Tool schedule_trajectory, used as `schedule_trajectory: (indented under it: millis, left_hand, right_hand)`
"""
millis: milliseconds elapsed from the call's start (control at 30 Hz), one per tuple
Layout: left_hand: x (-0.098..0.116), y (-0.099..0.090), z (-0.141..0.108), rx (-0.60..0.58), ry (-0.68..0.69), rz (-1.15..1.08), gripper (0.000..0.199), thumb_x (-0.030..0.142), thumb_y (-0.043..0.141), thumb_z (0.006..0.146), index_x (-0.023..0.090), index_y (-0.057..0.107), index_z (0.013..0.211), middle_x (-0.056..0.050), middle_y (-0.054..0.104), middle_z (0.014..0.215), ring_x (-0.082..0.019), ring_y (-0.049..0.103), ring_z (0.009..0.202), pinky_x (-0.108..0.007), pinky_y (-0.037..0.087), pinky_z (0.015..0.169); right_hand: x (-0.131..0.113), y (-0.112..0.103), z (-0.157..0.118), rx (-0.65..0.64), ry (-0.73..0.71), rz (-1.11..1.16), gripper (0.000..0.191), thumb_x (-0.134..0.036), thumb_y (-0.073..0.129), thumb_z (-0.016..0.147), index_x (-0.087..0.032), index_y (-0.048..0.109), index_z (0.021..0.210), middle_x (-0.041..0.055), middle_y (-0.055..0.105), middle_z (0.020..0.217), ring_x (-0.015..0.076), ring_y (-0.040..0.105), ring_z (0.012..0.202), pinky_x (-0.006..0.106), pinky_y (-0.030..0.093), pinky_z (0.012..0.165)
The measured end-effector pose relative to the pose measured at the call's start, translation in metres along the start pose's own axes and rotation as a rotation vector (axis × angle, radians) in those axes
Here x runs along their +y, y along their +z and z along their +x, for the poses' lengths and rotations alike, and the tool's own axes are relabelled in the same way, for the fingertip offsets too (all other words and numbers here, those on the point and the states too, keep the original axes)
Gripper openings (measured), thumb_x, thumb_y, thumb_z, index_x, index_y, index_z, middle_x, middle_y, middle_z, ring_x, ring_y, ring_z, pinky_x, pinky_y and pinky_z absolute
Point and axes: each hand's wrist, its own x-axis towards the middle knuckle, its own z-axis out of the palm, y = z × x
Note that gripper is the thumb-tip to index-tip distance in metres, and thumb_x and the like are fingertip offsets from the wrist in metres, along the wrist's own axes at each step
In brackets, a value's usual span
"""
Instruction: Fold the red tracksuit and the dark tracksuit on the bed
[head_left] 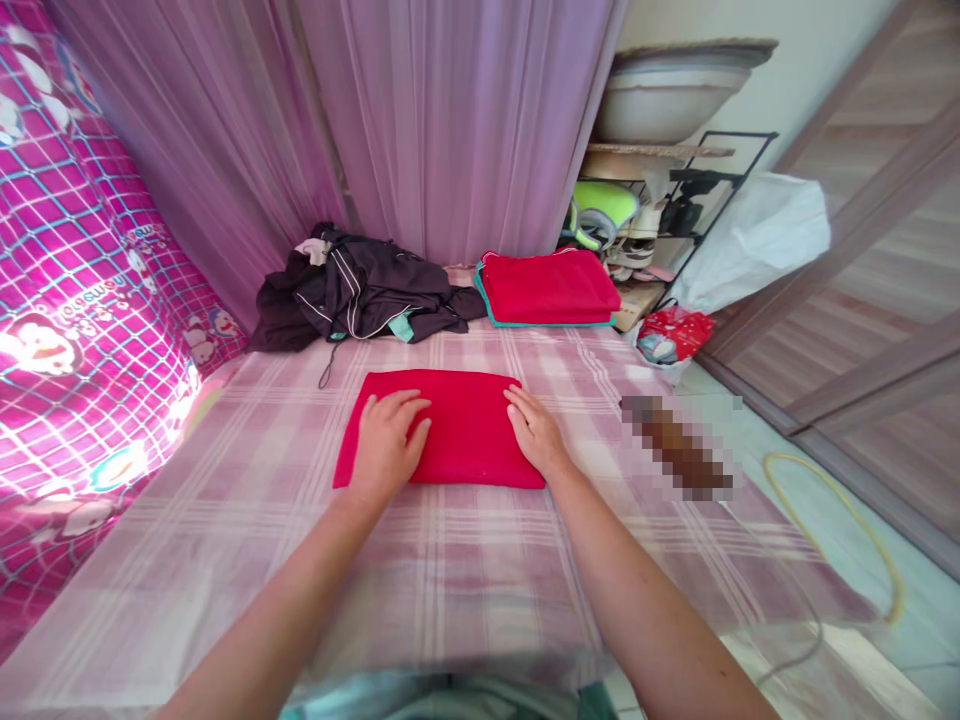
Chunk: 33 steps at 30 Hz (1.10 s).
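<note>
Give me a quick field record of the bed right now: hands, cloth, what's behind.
left hand: flat, fingers spread, on the folded red cloth
right hand: flat on the cloth's right edge
surface: pink plaid bedsheet
behind, left: crumpled dark garment pile
behind, right: stack of folded red cloths with teal edge
backdrop: sheer purple curtain

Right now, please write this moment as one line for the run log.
left hand: flat on red cloth | right hand: flat on it | cloth: folded, on checked bed sheet | behind: dark clothes, red stack
</note>
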Motion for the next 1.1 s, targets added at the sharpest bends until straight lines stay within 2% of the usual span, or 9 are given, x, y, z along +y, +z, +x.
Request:
schedule_trajectory:
  millis: [100, 167, 500, 667, 767, 933, 967, 1033, 1100]
  left_hand:
    - [0.031, 0.008, -0.012, -0.149, 0.304, -0.252, 0.017, 0.032, 0.056, 0.093, 0.025, 0.071, 0.094, -0.003, 0.074, 0.097, -0.017, 0.065, 0.094, -0.042, 0.041, 0.106]
    - [0.040, 0.015, -0.015, -0.218, 0.379, -0.309, 0.011, 0.030, 0.062, 0.090, 0.025, 0.072, 0.091, -0.001, 0.073, 0.094, -0.016, 0.064, 0.091, -0.040, 0.043, 0.101]
    - [0.040, 0.025, -0.018, -0.199, 0.341, -0.256, 0.008, 0.025, 0.064, 0.087, 0.024, 0.072, 0.085, -0.003, 0.070, 0.096, -0.018, 0.061, 0.095, -0.040, 0.042, 0.097]
    - [0.041, 0.019, -0.019, -0.167, 0.262, -0.431, 0.017, 0.030, 0.059, 0.091, 0.022, 0.069, 0.080, -0.004, 0.070, 0.091, -0.016, 0.064, 0.088, -0.037, 0.047, 0.094]
    - [0.015, -0.002, -0.018, -0.052, 0.088, -0.473, 0.022, 0.039, 0.058, 0.090, 0.022, 0.068, 0.080, -0.005, 0.070, 0.093, -0.017, 0.064, 0.092, -0.034, 0.050, 0.089]
    - [-0.086, -0.058, -0.023, 0.260, -0.303, -0.088, 0.032, 0.050, 0.052, 0.088, 0.022, 0.066, 0.081, -0.007, 0.071, 0.093, -0.023, 0.065, 0.095, -0.045, 0.049, 0.096]
    - [-0.103, -0.068, -0.025, 0.233, -0.337, 0.054, 0.034, 0.050, 0.051, 0.088, 0.022, 0.065, 0.077, -0.008, 0.072, 0.093, -0.027, 0.065, 0.100, -0.051, 0.046, 0.099]
    - [-0.123, -0.081, -0.028, 0.263, -0.329, 0.316, 0.034, 0.050, 0.052, 0.088, 0.021, 0.065, 0.076, -0.011, 0.070, 0.113, -0.035, 0.055, 0.122, -0.065, 0.031, 0.109]
    - [-0.120, -0.081, -0.025, 0.290, -0.267, 0.450, 0.032, 0.046, 0.050, 0.091, 0.021, 0.069, 0.090, -0.012, 0.058, 0.139, -0.039, 0.037, 0.141, -0.069, 0.018, 0.113]
  right_hand:
    - [0.002, 0.001, 0.001, 0.010, 0.006, 0.038, 0.045, -0.041, 0.039, 0.098, -0.022, 0.067, 0.127, 0.0098, 0.062, 0.136, 0.0235, 0.054, 0.130, 0.047, 0.038, 0.115]
    - [0.001, 0.000, 0.002, 0.006, 0.013, 0.048, 0.045, -0.041, 0.039, 0.098, -0.022, 0.067, 0.126, 0.0098, 0.062, 0.136, 0.0231, 0.054, 0.129, 0.046, 0.038, 0.115]
    - [-0.003, -0.003, 0.004, -0.017, 0.029, 0.062, 0.043, -0.037, 0.042, 0.096, -0.020, 0.067, 0.126, 0.0100, 0.061, 0.138, 0.0228, 0.054, 0.129, 0.045, 0.039, 0.114]
    - [-0.003, -0.004, 0.004, -0.006, 0.037, 0.055, 0.040, -0.036, 0.043, 0.096, -0.023, 0.067, 0.125, 0.0072, 0.062, 0.137, 0.0217, 0.055, 0.129, 0.044, 0.039, 0.114]
    - [-0.004, -0.005, 0.004, -0.009, 0.039, 0.058, 0.040, -0.036, 0.043, 0.096, -0.023, 0.067, 0.125, 0.0070, 0.062, 0.137, 0.0216, 0.055, 0.129, 0.045, 0.039, 0.114]
    - [-0.002, -0.004, 0.004, -0.016, 0.033, 0.054, 0.042, -0.038, 0.041, 0.096, -0.022, 0.067, 0.124, 0.0088, 0.062, 0.136, 0.0224, 0.055, 0.128, 0.045, 0.040, 0.113]
    - [-0.002, -0.004, 0.005, -0.018, 0.029, 0.046, 0.042, -0.038, 0.041, 0.096, -0.021, 0.068, 0.124, 0.0097, 0.063, 0.136, 0.0229, 0.056, 0.128, 0.046, 0.041, 0.112]
    - [-0.003, -0.007, 0.007, -0.013, 0.009, 0.017, 0.043, -0.038, 0.041, 0.095, -0.020, 0.067, 0.125, 0.0111, 0.063, 0.134, 0.0240, 0.057, 0.126, 0.047, 0.042, 0.111]
    - [-0.010, -0.012, 0.009, 0.020, -0.023, -0.031, 0.046, -0.039, 0.041, 0.095, -0.018, 0.062, 0.131, 0.0130, 0.062, 0.135, 0.0250, 0.056, 0.127, 0.047, 0.042, 0.110]
